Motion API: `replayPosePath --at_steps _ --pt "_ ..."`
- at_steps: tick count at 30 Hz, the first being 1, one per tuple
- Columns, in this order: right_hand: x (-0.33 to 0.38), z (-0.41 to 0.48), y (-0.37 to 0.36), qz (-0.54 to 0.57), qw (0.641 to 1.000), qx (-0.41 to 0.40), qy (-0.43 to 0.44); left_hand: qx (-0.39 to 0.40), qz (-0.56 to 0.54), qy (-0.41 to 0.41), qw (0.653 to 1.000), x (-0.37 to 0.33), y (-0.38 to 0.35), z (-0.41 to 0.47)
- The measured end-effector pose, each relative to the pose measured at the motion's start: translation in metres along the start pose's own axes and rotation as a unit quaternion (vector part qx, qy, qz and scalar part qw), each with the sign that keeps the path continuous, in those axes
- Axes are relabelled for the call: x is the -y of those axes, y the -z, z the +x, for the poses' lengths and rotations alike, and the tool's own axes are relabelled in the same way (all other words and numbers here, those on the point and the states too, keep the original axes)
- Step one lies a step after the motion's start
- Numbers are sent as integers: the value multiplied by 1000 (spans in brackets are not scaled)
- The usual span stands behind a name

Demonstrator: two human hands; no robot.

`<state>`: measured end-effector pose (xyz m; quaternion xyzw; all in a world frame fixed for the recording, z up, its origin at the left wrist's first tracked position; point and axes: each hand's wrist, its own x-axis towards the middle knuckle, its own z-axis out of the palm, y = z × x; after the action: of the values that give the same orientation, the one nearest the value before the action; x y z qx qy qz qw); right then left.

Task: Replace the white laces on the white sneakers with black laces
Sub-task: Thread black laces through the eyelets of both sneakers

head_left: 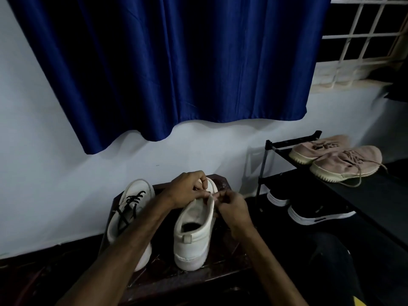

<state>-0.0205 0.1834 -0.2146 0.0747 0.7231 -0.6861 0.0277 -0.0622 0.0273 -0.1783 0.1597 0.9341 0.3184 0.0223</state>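
Forearms enter from 7 and 5 o'clock and converge just below centre, where left hand (pixel 187 189) and right hand (pixel 233 208), fingers curled, pinch the sneaker (pixel 192 246) at its upper edge.

Left hand (pixel 187 191) and right hand (pixel 234 209) on white sneaker (pixel 194 237) beside black-laced sneaker (pixel 129 208)

A dark blue curtain (pixel 176 62) hangs against a pale wall (pixel 33 151), with a white window grille (pixel 362 29) at the upper right. To the right stands a black shoe rack (pixel 268 149). A pair of pink sneakers (pixel 344 163) sits on its top shelf, and black shoes with white soles (pixel 320 212) sit below. A dark wooden tabletop (pixel 225 263) lies near the wall.
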Motion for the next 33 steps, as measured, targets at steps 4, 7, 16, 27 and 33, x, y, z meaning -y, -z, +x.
replayPosePath --at_steps 4,7,16,27,33 --pt "-1 -1 1 -56 995 -14 76 41 -12 -18 999 -1 4 -2" --pt "-4 -1 -4 -160 981 -43 100 26 -42 9 999 -5 2 -6" --pt "-9 -12 -1 -164 983 -26 79 -20 -59 43 997 -12 -6 -34" --pt "-7 0 16 -372 900 70 215 -95 -122 -6 988 -2 -26 -39" --pt "-6 5 45 -285 919 238 132 -101 -79 8 992 -5 -25 -41"
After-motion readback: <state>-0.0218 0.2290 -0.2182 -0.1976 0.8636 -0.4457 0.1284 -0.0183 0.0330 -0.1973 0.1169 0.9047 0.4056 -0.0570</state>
